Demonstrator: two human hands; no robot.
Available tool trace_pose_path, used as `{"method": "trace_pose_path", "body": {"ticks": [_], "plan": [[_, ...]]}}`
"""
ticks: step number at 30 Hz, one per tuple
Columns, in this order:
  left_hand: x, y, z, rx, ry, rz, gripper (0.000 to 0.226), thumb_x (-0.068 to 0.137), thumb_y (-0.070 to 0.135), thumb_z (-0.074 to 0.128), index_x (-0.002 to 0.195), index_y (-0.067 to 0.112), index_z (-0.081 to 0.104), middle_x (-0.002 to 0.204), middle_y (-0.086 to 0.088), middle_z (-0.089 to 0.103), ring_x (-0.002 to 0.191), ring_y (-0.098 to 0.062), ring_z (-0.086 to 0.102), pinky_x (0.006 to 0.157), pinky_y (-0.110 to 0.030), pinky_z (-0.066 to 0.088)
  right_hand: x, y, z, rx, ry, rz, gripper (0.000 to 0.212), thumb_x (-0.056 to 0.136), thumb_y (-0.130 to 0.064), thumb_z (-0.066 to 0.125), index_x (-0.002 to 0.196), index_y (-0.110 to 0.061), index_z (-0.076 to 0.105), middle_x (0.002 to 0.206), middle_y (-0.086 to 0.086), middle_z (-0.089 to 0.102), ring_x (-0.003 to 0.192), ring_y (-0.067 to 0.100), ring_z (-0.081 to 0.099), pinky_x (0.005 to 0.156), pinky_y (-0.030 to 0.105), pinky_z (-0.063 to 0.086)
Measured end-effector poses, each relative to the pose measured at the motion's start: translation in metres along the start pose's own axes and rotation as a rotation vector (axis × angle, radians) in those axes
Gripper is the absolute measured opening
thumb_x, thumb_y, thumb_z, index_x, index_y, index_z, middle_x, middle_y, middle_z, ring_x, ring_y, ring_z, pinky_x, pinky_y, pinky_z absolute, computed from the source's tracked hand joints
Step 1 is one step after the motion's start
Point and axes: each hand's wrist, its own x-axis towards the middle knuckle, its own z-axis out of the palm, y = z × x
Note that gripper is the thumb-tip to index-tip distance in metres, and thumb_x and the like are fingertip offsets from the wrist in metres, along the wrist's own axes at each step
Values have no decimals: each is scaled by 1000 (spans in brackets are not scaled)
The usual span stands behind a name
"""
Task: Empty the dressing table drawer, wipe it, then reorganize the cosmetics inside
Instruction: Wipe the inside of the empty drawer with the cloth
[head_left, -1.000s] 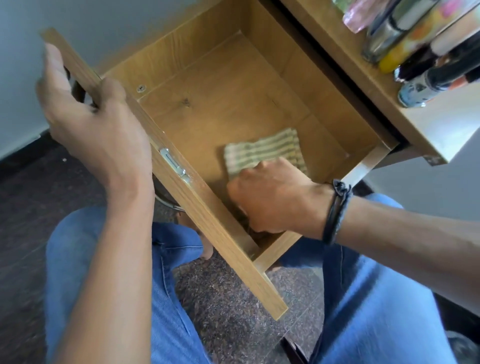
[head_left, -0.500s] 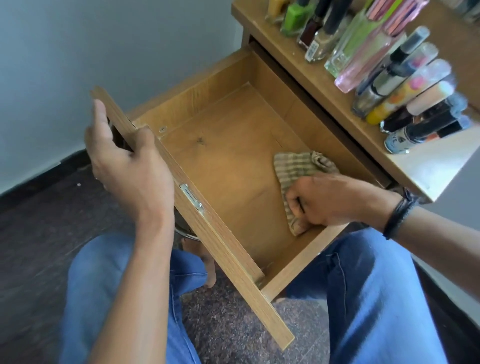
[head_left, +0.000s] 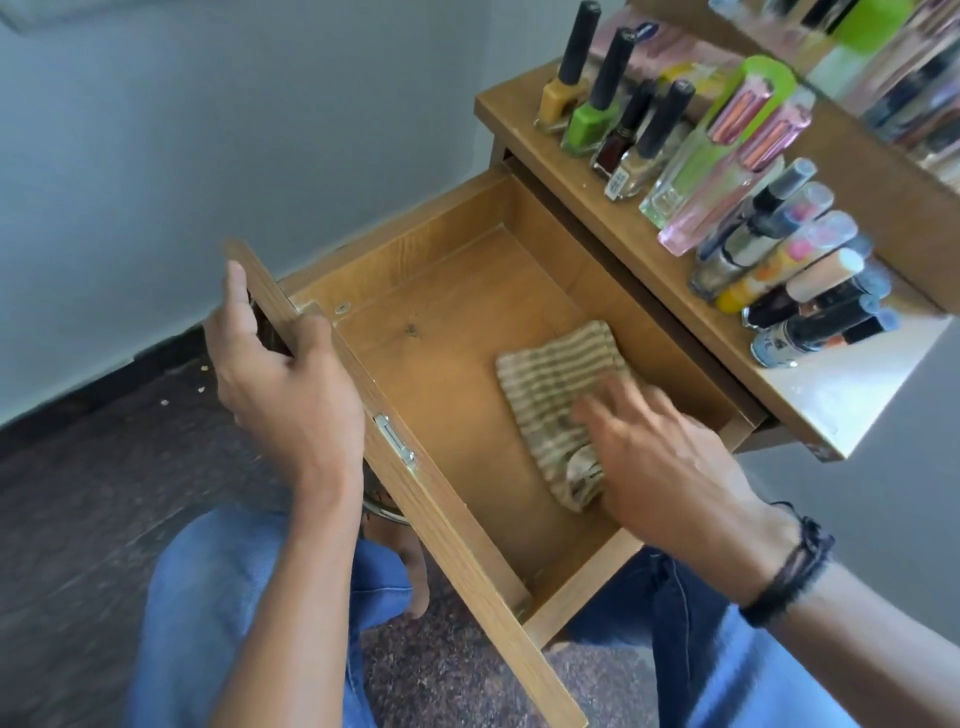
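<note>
The wooden drawer (head_left: 441, 364) stands pulled out, its floor bare except for a striped beige cloth (head_left: 550, 384) lying toward the right side. My right hand (head_left: 660, 457) lies on the cloth's near end with spread, fairly straight fingers, blurred by motion. My left hand (head_left: 280, 395) grips the top edge of the drawer's front panel near its left end, thumb up along the panel. Several cosmetics (head_left: 753, 218) stand on the dressing table top (head_left: 821, 405): nail polish bottles, perfume bottles and tubes.
A grey wall runs behind the drawer, with a dark skirting and dark speckled floor (head_left: 78, 493) below. My knees in blue jeans (head_left: 228, 597) sit under the drawer's front. A mirror edge (head_left: 909, 78) rises at the back of the table top.
The cloth has gone from the drawer's near corner toward its right side. My right hand went from clutching the cloth to lying on it with spread fingers. The view has tilted up.
</note>
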Motion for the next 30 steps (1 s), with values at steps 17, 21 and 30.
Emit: {"method": "trace_pose_path", "body": {"ticks": [17,21,30], "plan": [[-4,11,-2,29,-1,-27,65,89,3,59,151,15,45,133,2,57,106,6,56,81,0,38,44,-25,36,-149,-280,-323,79,85,-64,-14,155,-29,-27,151,7,-50,141,39,-43,125,57,-2],[-3,10,-2,43,10,-30,65,88,5,59,150,17,46,133,1,57,113,-2,57,82,1,37,50,2,28,-204,-219,-294,62,108,-13,33,162,-27,4,137,1,-63,126,34,-58,115,57,-23],[-4,11,-2,46,-3,-36,65,89,5,60,151,18,45,133,0,57,115,-6,58,86,-1,38,110,-43,11,-89,-69,-91,69,110,-31,24,155,-34,-28,162,3,-34,152,34,-23,126,55,10]]}}
